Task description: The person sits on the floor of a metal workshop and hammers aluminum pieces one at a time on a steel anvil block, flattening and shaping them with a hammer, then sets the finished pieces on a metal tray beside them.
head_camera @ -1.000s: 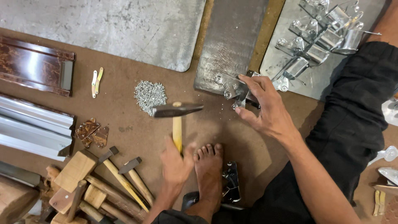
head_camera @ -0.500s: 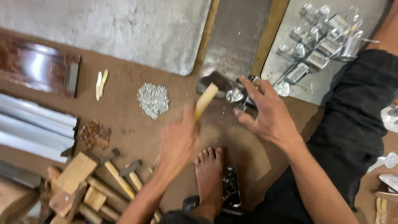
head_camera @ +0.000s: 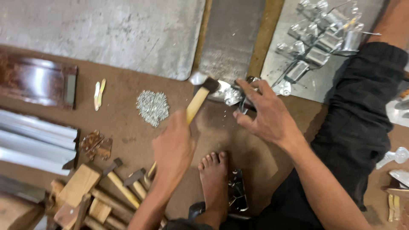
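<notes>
My left hand [head_camera: 174, 147] grips the wooden handle of a hammer [head_camera: 197, 104]. Its dark steel head [head_camera: 206, 87] is down on the near end of a grey metal block [head_camera: 232, 44]. My right hand [head_camera: 266, 115] pinches a small shiny metal piece [head_camera: 232, 97] against that end, just right of the hammer head, fingertips touching it. A heap of small silver rivets [head_camera: 152, 106] lies on the brown floor left of the hammer. My bare foot [head_camera: 213, 179] rests below the hands.
A large grey slab [head_camera: 106, 34] lies at top left. A metal sheet [head_camera: 315, 85] with several shiny clips is at top right. Wooden-handled hammers [head_camera: 106, 191] pile at bottom left, near silver strips [head_camera: 34, 140] and a brown moulding [head_camera: 36, 81].
The hammer swung from lying level over the floor up and forward, and its head now sits lower on the block's end. The right hand stayed on the metal piece.
</notes>
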{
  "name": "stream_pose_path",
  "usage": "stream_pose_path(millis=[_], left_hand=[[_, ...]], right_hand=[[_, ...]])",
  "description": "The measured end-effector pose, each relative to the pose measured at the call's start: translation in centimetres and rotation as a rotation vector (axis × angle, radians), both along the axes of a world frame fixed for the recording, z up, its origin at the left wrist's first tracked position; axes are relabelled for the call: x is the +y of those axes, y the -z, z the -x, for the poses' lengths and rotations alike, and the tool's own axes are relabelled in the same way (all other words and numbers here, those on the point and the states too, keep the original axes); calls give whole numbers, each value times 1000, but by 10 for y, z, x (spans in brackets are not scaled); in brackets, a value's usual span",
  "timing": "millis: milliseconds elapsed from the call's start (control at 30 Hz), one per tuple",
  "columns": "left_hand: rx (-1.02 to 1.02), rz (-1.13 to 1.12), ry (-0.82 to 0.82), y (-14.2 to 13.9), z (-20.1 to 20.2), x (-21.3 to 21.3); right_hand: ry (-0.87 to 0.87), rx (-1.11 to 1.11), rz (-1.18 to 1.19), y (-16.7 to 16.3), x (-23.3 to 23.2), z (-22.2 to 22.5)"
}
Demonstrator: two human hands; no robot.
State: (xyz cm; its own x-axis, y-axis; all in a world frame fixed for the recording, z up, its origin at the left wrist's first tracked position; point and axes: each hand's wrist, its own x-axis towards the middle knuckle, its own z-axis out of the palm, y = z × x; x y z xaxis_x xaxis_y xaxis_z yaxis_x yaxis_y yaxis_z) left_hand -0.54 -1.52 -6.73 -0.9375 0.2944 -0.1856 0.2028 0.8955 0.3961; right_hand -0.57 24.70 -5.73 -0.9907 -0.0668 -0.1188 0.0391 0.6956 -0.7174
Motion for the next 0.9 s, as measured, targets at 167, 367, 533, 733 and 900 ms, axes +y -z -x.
stream_pose_path(millis=[167,367,533,733,900], left_hand=[[-29,-681,40,-96,-27,23],[-77,-286,-145,0,8,22],[-403,-274,-219,91,-45,-48],[157,-121,-234,99,-8,-82],[410,-256,-310,111,46,-91]], right_hand=[[-30,-48,-12,3,2,0],[-5,-17,29,-1,-1,-3],[-17,112,-11,6,3,-4],[278,-279,556,50,20,-13],[420,-395,1135,68,31,-17]])
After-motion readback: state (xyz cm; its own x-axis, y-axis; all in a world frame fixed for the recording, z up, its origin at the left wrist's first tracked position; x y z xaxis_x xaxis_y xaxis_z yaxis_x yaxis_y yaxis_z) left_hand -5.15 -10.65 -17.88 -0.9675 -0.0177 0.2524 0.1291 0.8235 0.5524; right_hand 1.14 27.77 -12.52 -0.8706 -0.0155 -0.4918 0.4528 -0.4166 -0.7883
